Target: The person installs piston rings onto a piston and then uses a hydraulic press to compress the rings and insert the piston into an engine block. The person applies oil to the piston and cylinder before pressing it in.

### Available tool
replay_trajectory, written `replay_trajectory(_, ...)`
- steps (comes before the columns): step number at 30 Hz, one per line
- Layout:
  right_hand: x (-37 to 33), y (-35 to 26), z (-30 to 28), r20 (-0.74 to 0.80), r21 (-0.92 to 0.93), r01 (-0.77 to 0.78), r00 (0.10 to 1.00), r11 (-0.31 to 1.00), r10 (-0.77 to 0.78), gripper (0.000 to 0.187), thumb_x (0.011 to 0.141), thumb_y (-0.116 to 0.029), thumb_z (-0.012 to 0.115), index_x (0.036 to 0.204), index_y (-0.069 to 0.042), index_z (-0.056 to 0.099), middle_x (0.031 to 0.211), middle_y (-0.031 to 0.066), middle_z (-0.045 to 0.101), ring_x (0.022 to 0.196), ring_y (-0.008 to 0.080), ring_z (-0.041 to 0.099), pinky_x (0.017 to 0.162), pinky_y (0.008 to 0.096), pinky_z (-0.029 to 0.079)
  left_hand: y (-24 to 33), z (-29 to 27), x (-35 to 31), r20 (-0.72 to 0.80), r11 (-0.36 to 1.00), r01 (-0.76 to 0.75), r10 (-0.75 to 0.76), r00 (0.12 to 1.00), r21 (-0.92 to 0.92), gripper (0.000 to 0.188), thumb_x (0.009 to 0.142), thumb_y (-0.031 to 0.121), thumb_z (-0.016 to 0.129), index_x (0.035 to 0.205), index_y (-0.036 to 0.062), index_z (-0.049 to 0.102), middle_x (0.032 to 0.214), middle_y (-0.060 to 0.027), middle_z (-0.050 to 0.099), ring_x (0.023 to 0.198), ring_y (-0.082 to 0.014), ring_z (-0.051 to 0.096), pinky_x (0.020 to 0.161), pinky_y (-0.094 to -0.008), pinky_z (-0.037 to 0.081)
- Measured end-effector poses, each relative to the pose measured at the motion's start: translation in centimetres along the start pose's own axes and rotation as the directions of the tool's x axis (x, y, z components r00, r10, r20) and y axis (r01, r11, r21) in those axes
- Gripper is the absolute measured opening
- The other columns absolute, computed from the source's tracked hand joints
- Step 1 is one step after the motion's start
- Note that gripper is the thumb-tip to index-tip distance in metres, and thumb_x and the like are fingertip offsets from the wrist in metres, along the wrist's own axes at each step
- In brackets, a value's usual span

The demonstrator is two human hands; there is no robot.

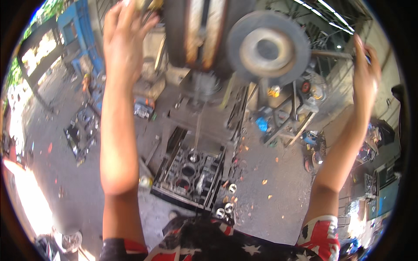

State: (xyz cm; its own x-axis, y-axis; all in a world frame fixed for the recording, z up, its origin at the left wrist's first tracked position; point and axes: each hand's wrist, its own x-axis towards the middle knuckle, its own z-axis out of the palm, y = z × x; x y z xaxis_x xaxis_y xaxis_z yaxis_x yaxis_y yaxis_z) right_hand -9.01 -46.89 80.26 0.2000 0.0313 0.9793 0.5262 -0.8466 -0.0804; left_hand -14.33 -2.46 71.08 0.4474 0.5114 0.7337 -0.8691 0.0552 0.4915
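Both arms are raised high over a workshop floor. The left hand [124, 32] is spread open with fingers splayed beside the rusty upright machine [198, 32], apparently touching nothing, though its fingertips run to the picture's upper edge and are hard to read. The right hand [365, 65] curls around the end of a thin bar [331, 54] that sticks out sideways from the round grey wheel [267, 48]; motion blur keeps me from telling how firm that grip is. Below, on the floor, an engine block [191, 176] sits in line under the machine, with small metal rings [226, 208] at its near right corner. If the hold on the bar slips, the wheel could swing freely and strike a wrist, or the open hand could get caught against the machine.
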Motion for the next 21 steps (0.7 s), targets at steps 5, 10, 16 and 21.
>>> replay_trajectory(5, 9.5, 9.6, 14.1, 0.159, 0.066, -0.255, 0.957, 0.965, 0.242, 0.071, 0.103, -0.065, 0.041, 0.105, 0.0, 0.069, 0.096, 0.0252, 0.069, 0.095, 0.0396, 0.065, 0.092, 0.0465, 0.048, 0.5, -0.6, -0.1, 0.042, 0.992, 0.093, -0.089, 0.995, -0.083, 0.042, 0.104, 0.034, 0.06, 0.133, 0.0075, 0.046, 0.134, -0.0126, 0.053, 0.12, -0.0332, 0.057, 0.104, -0.0499, 0.048)
replay_trajectory(10, 0.1, 18.6, 27.1, 0.536, 0.221, -0.583, 0.742, 0.782, 0.402, 0.061, 0.104, -0.061, 0.045, 0.102, -0.005, 0.07, 0.075, 0.0081, 0.065, 0.063, 0.0222, 0.061, 0.064, 0.0378, 0.051, 0.5, -1.7, 0.6, 0.036, 0.983, 0.16, -0.157, 0.987, -0.087, 0.043, 0.104, 0.035, 0.062, 0.134, 0.0108, 0.045, 0.135, -0.0119, 0.052, 0.118, -0.0336, 0.058, 0.102, -0.0481, 0.049)
replay_trajectory(16, -21.0, 12.6, 22.1, 0.754, 0.234, -0.948, 0.317, 0.216, 0.576, 0.067, 0.107, -0.06, 0.036, 0.077, -0.006, 0.063, 0.058, 0.0058, 0.055, 0.048, 0.0171, 0.053, 0.046, 0.0369, 0.042, 0.0, -2.6, 1.3, 0.108, 0.986, 0.159, -0.153, 0.982, -0.053, 0.048, 0.103, 0.04, 0.06, 0.137, 0.0082, 0.046, 0.139, -0.0132, 0.055, 0.126, -0.0317, 0.054, 0.104, -0.0458, 0.045)
replay_trajectory(21, -23.9, -1.6, 3.4, 0.597, 0.268, -0.879, 0.472, 0.394, 0.649, 0.056, 0.102, -0.054, 0.057, 0.095, 0.0, 0.067, 0.075, 0.0073, 0.064, 0.07, 0.0179, 0.062, 0.066, 0.0357, 0.049, -0.1, -2.3, 1.2, 0.141, 0.988, 0.15, -0.142, 0.98, -0.045, 0.052, 0.105, 0.039, 0.059, 0.144, 0.0078, 0.045, 0.146, -0.0141, 0.051, 0.132, -0.0347, 0.05, 0.106, -0.047, 0.044)
